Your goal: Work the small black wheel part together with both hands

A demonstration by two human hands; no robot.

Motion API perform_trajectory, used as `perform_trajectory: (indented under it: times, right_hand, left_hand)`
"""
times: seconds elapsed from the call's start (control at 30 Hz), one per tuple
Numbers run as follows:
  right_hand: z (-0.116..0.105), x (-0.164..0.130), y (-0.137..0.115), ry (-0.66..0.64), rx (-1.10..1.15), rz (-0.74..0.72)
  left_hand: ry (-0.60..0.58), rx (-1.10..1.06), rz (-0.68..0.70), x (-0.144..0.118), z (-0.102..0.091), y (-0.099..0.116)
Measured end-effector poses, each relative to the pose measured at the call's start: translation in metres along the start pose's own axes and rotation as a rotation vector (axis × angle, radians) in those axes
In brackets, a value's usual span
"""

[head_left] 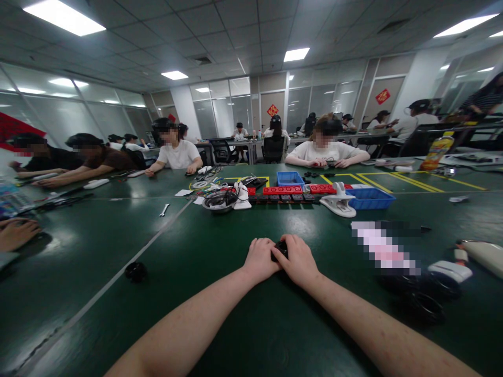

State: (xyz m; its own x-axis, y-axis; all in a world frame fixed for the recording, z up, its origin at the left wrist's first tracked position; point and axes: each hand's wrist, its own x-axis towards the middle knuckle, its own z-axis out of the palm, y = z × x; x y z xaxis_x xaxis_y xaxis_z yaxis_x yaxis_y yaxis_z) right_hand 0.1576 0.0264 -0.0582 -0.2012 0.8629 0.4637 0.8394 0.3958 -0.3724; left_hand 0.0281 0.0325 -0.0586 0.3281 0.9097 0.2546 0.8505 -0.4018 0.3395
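Ceiling lights [65, 17] glow above glass partitions [104, 121].

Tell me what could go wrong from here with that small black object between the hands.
The left hand and right hand cover most of the small black object, so a slip or misalignment might go unseen.

If the grip loosens, it could drop onto the green table.

The right forearm lies near the dark round pieces; a sideways swing might knock them.
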Motion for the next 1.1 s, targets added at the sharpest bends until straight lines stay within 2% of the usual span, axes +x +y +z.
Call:
perform_trajectory:
  times: [0.1, 0.27, 0.43, 0.5, 0.83, 1.1]
  right_hand:
    - [-0.002, 0.001, -0.001, -0.010, 0.031, -0.032]
    - [-0.009, 0.000, -0.004, -0.021, 0.140, -0.170]
    - [-0.012, -0.003, -0.004, -0.047, 0.316, -0.383]
    - [-0.011, -0.005, -0.004, -0.050, 0.358, -0.426]
    - [-0.011, -0.004, -0.007, -0.071, 0.366, -0.420]
    - [-0.008, -0.005, -0.004, -0.043, 0.371, -0.423]
  left_hand:
    - [-0.006, -0.044, 0.048, 0.002, 0.001, -0.007]
    - [-0.059, -0.145, 0.226, 0.007, 0.002, -0.022]
    - [-0.109, -0.152, 0.270, 0.009, 0.003, -0.028]
    - [-0.125, -0.146, 0.283, 0.009, 0.002, -0.027]
    - [-0.109, -0.107, 0.286, 0.004, 0.000, -0.022]
    - [-0.037, -0.008, 0.181, 0.001, 0.003, -0.010]
